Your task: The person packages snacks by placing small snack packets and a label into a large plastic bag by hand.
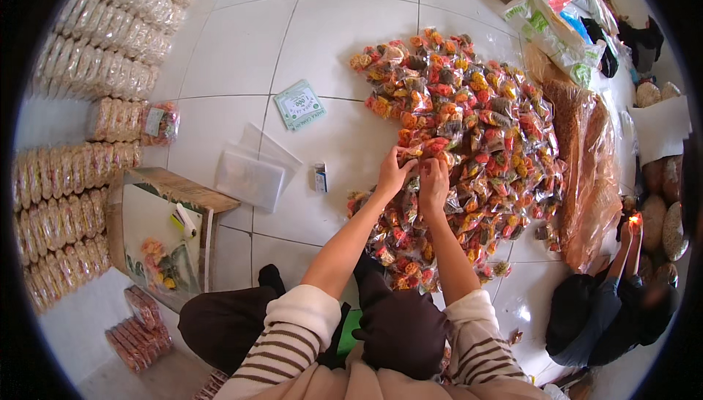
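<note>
A broad pile of small clear plastic packets (494, 120) of red, yellow and dark coloured snacks covers the white tiled floor before me. Both hands meet at its left side. My left hand (394, 172) has thumb and fingers closed around one snack packet (438, 144) at the pile's edge. Right beside it, my right hand (434, 185) bends its fingertips down on the same spot, pinching at the packets there. My fingers hide part of what they grip. Left of my hands lie a small box (321, 178), flat clear plastic bags (250, 180) and a stack of printed labels (299, 104).
A yellow-green and white stapler (184, 220) and a part-filled clear bag (159, 274) rest on a low box (165, 224). Rows of packed snack bags (71, 166) line the left. At right lies a large plastic sack (585, 180); beyond it a person (609, 312) holds hands by a small flame (635, 218).
</note>
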{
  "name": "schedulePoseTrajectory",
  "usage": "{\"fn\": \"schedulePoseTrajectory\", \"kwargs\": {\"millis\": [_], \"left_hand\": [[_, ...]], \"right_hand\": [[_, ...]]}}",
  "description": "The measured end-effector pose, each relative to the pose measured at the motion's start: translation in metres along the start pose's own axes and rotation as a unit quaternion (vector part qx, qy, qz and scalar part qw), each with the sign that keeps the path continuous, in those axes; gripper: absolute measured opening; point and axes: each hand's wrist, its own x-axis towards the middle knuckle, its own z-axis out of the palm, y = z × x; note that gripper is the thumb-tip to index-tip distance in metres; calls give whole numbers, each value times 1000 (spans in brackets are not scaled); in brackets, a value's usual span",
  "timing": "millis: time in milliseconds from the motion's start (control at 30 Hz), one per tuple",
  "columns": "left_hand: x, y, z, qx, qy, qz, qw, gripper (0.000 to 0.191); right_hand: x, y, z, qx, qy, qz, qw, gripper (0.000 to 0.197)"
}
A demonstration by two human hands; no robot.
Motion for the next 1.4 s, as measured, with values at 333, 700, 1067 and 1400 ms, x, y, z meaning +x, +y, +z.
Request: {"fn": "schedulePoseTrajectory", "kwargs": {"millis": [333, 700, 1067, 1400], "left_hand": [[-10, 25, -72, -4, 36, -23, 999, 39], [-30, 9, -36, -80, -29, -130, 988, 48], [-36, 104, -159, -379, -1, -61, 924, 33], [-131, 187, -293, -295, 50, 99, 949, 34]], "right_hand": [[-6, -8, -11, -222, -108, -137, 959, 57], [6, 8, -19, 0, 30, -201, 979, 16], [31, -124, -67, 418, -13, -78, 905, 15], [-8, -311, -133, 570, -50, -45, 819, 41]]}}
